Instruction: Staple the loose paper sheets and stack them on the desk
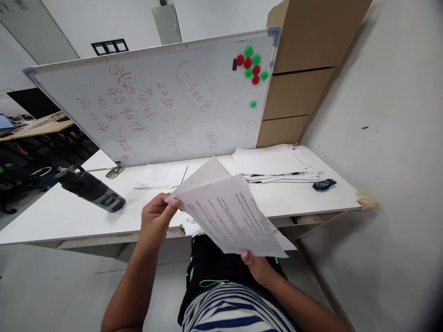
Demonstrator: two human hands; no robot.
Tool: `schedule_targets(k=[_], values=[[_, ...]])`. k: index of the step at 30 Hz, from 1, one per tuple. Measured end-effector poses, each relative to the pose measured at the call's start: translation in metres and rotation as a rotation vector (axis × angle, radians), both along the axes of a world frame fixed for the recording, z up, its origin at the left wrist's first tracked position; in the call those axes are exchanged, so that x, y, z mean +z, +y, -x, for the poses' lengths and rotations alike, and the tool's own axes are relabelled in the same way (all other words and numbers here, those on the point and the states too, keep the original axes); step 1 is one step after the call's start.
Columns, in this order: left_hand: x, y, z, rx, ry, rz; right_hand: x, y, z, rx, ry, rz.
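Printed sheets of paper are held tilted above my lap, with lines of text on the top one. My left hand pinches their upper left corner between thumb and fingers. At the lower edge, my right hand grips the sheets, its thumb on top and its fingers hidden beneath. A second sheet shows behind the top one, fanned out at the far edge. Beneath the held sheets, more papers lie at the table's front edge, partly covered.
On the white table stand a dark water bottle, a thin paper pile, a larger paper stack and a small dark blue item. A whiteboard with magnets leans behind, beside stacked cardboard boxes. A wall bounds the right.
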State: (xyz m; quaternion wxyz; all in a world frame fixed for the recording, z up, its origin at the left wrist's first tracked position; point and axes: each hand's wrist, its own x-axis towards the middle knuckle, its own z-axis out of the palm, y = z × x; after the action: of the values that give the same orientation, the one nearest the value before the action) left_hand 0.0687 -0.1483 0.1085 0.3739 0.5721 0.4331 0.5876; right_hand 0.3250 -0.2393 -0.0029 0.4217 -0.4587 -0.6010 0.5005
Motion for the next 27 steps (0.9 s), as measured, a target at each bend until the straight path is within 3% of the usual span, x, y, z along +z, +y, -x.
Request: schedule_targets(k=[3, 5, 8, 12, 15, 20, 24, 27], values=[[-0.020, 0.006, -0.005, 0.013, -0.012, 0.123, 0.025, 0.024, -0.005, -0.342, 0.089, -0.060], [-0.028, 0.010, -0.008, -0.045, -0.009, 0.210, 0.044, 0.044, -0.011, -0.468, 0.078, -0.069], [-0.030, 0.019, -0.008, -0.169, 0.026, 0.296, 0.070, 0.074, -0.024, -0.432, 0.046, -0.088], [-0.027, 0.035, -0.002, -0.191, 0.160, 0.354, 0.091, 0.104, -0.036, -0.272, -0.021, -0.112], [-0.030, 0.044, 0.002, -0.184, 0.267, 0.321, 0.088, 0.117, -0.037, -0.244, -0.067, -0.171], [-0.048, 0.048, -0.005, -0.123, 0.419, 0.240, 0.061, 0.132, -0.030, -0.293, -0.152, -0.293], [-0.057, 0.052, -0.015, -0.136, 0.383, 0.197, 0.055, 0.138, -0.029, -0.265, -0.180, -0.307], [-0.062, 0.062, -0.020, -0.177, 0.241, 0.217, 0.057, 0.141, -0.030, -0.219, -0.199, -0.286]])
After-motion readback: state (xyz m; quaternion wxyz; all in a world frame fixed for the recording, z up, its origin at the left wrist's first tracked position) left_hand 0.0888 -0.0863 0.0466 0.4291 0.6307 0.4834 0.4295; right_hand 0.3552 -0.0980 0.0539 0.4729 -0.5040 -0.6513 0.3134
